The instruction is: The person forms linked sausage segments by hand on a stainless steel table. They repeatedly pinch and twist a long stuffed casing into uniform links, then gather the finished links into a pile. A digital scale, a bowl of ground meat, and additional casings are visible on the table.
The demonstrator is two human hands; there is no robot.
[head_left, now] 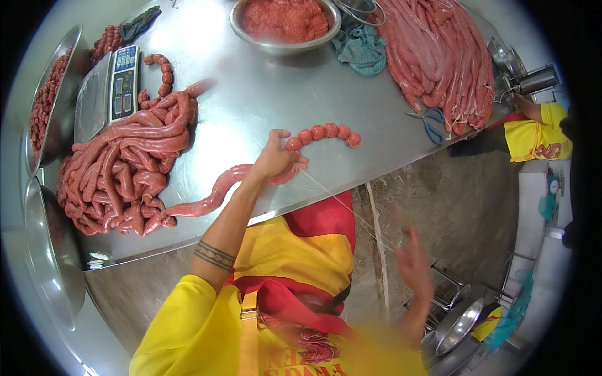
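Observation:
My left hand is closed on a long filled sausage near the table's front edge. Beyond its fingers curves a short chain of round, tied sausage links. A thin white string stretches from the sausage at my left hand toward my right hand, held off the table over the floor. Motion smears the right hand; the string runs taut into its fingers. The sausage's other end trails left to a large heap of untied sausage.
A digital scale stands behind the heap, beside metal bowls. Across the table are a bowl of minced meat, a teal cloth, blue-handled scissors and more sausage. Another person stands far right.

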